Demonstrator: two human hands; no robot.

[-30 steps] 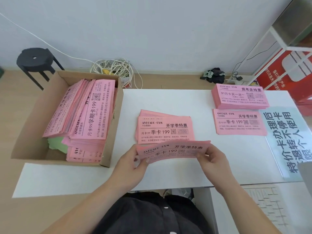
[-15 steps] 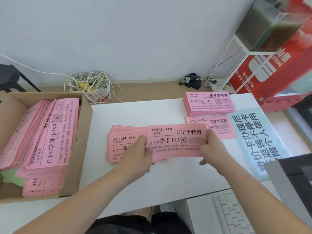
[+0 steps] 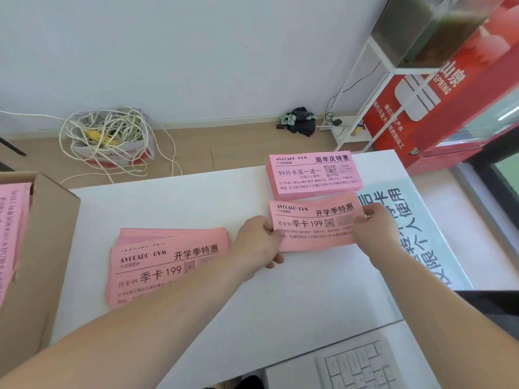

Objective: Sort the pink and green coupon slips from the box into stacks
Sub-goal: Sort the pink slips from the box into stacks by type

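Reading from the left edge: cardboard box point(image 3: 47, 248), cut off by the frame, loaded with pink slips point(image 3: 12, 234). Behind it, on the floor, tangled white cord point(image 3: 106, 133) heaped in a small carton. On the white table point(image 3: 280, 299), just right of the box, a fanned pile point(image 3: 168, 265) of pink paper, printed side up. Further right, left hand point(image 3: 258, 242) pinching the left end of a pink coupon slip point(image 3: 314, 224), thumb on top, fingers curled beneath. Right hand point(image 3: 376, 228) gripping the right end, fingers closed over the edge. Held flat and low, just in front of a squared pink stack point(image 3: 313, 174) at the far table edge; contact with the surface below not determinable. Beside the right hand, blue printed sheet point(image 3: 421, 220) lying flat. At lower right, white keyboard point(image 3: 362, 366).
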